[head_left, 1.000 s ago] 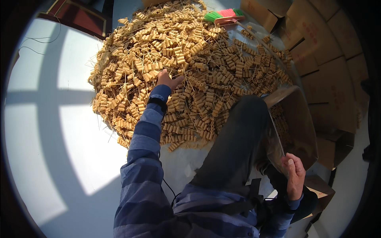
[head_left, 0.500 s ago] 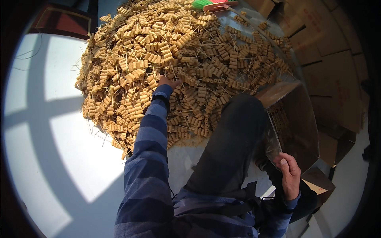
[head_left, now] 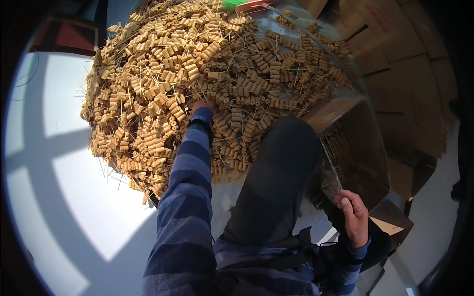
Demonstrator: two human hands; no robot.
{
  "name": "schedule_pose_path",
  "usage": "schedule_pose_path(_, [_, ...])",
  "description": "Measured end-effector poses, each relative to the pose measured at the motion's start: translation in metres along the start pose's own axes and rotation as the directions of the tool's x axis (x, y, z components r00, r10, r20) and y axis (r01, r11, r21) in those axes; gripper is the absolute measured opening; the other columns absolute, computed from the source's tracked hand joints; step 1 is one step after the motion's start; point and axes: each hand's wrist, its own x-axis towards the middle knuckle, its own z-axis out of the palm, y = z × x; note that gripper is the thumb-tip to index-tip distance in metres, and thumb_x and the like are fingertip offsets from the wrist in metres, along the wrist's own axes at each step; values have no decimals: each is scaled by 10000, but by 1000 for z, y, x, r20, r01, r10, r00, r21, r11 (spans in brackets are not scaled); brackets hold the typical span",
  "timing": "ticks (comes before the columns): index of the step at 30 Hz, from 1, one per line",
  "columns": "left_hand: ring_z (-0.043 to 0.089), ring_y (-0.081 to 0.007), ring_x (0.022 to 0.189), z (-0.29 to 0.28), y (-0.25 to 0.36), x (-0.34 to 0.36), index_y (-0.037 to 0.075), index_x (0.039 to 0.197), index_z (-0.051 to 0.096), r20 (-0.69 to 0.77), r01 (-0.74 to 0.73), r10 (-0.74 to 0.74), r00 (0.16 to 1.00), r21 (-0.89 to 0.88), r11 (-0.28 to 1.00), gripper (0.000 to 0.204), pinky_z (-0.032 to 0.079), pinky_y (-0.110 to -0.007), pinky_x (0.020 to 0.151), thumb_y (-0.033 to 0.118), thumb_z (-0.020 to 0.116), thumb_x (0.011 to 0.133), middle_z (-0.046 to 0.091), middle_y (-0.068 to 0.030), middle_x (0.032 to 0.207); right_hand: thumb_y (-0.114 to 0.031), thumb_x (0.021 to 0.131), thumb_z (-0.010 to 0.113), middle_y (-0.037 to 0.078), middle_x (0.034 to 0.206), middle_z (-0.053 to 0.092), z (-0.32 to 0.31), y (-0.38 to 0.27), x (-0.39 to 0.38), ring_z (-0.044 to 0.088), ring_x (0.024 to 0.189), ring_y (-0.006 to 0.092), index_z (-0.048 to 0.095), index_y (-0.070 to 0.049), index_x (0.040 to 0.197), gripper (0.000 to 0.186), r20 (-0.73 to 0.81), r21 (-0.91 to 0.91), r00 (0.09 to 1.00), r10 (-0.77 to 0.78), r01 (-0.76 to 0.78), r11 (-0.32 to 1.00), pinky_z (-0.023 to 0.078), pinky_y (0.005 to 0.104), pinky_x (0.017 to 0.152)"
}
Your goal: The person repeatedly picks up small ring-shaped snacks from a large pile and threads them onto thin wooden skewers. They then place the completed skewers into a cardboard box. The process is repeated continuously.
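Observation:
A big heap of tan, ridged, tube-shaped pieces threaded on thin sticks point(head_left: 148, 93) spreads in front of me. My left hand point(head_left: 202, 105) is pushed in among these skewers near the heap's middle. Its fingers are hidden there, so their grip does not show. To my right stands an open cardboard box point(head_left: 368, 143), tilted and lined with clear plastic; rows of the same skewers point(head_left: 338, 148) lie inside. My right hand point(head_left: 354, 217) pinches the near corner of the box's rim and its liner, thumb on top.
Flat brown cartons point(head_left: 410, 98) line the right side, with another open carton point(head_left: 395, 222) below the box. A green-bristled broom point(head_left: 232, 5) lies at the heap's far edge. My bent knee point(head_left: 291, 143) rises between heap and box. A dark red framed panel point(head_left: 69, 34) is far left.
My left hand has sunk deeper into the heap, its fingers now covered. My right hand keeps hold of the box rim. The whole view has shifted slightly.

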Motion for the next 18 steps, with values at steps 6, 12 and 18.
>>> schedule_pose_path(6, [728,-270,815,-17,-4,-6,117,978,776,195,-398,350,916,544,739,219,593,-396,766,281,639,932,753,-119,930,-110,1016,530,49,1024,674,1,3,-1,601,950,126,617,-2,1212,240,-46,-56,998,47,-50,997,475,269,874])
schedule_pose_path(12, [652,-223,649,-101,-27,-86,91,944,656,134,-695,682,719,128,708,172,534,-364,578,250,684,886,670,-90,757,-92,1004,533,52,1025,673,1,-1,-5,604,945,131,619,6,1203,237,-43,-66,998,-46,43,997,482,277,888])
schedule_pose_path(18, [534,-184,612,-148,-44,-150,90,943,601,269,101,415,869,-918,383,171,510,-314,594,253,638,979,558,-27,693,-104,1013,530,70,1032,676,16,-7,-15,628,982,151,617,16,1215,250,-18,-25,998,-67,67,997,489,289,924])
